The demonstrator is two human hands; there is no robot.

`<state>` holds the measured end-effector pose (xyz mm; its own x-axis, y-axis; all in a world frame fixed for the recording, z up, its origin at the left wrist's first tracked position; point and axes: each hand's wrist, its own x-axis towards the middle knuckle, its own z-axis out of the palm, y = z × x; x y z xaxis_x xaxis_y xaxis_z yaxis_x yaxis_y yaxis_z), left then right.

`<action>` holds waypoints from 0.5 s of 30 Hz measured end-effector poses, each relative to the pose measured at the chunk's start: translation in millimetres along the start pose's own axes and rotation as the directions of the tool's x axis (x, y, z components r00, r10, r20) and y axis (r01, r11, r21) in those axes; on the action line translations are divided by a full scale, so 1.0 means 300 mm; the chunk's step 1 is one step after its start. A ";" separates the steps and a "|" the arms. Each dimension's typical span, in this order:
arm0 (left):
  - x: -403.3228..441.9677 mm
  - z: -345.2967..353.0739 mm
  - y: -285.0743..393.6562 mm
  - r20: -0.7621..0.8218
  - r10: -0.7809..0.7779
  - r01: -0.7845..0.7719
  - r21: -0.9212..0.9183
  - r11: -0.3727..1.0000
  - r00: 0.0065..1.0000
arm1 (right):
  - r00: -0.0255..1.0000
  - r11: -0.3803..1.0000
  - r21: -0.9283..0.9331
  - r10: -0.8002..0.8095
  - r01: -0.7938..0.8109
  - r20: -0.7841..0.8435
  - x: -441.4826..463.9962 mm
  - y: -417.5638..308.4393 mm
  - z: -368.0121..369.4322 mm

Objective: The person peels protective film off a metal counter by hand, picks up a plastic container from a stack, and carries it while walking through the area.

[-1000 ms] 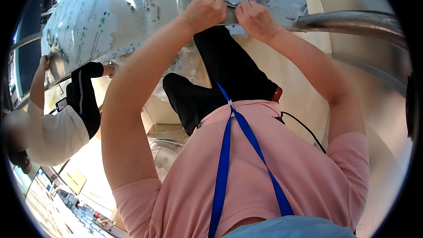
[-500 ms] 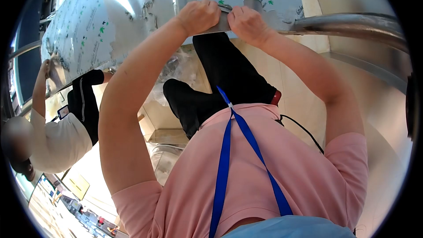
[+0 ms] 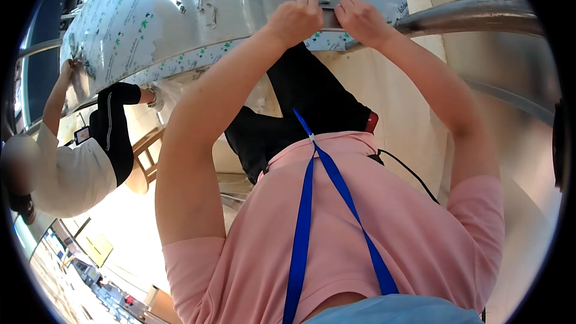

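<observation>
A large shiny metal sheet (image 3: 198,21) lies before me, partly covered by pale protective film (image 3: 126,30) printed with green leaves and dark lettering. At the sheet's near edge my left hand (image 3: 297,19) is closed, its fingers bent around the film's torn border. Close beside it on the right, my right hand (image 3: 362,21) pinches the same area, where a small grey flap stands up between the hands. The fingertips of both hands are partly hidden. Under the near edge shows another leaf-printed strip.
A person in a white shirt (image 3: 75,174) at the left holds the sheet's far left corner. A curved metal tube (image 3: 474,15) runs along the right. A wooden chair (image 3: 144,159) stands near that person. Light wooden panels (image 3: 384,102) lie below.
Both my hands have shifted to the right along the edge. A leaf-printed strip now shows below the near edge, and the wooden chair is more visible at left.
</observation>
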<state>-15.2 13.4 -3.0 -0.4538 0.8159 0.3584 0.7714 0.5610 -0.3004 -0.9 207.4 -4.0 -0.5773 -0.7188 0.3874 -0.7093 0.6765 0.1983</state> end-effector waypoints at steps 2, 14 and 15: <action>-0.001 0.003 0.004 -0.007 0.021 -0.021 0.013 1.000 1.000 | 1.000 1.000 0.008 -0.013 0.013 0.007 0.003 -0.006 0.004; 0.029 0.023 0.005 -0.006 0.044 -0.044 -0.033 0.998 0.999 | 0.998 0.997 0.069 -0.041 0.038 0.042 0.019 0.028 -0.005; 0.029 0.023 0.009 -0.001 0.030 -0.030 -0.039 0.999 1.000 | 0.998 0.996 0.076 -0.044 0.040 0.047 0.020 0.031 -0.004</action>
<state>-20.3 23.1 -6.7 -0.4297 0.8323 0.3501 0.8018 0.5301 -0.2760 -10.5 209.6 1.4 -0.5638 -0.7546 0.3356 -0.7608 0.6327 0.1444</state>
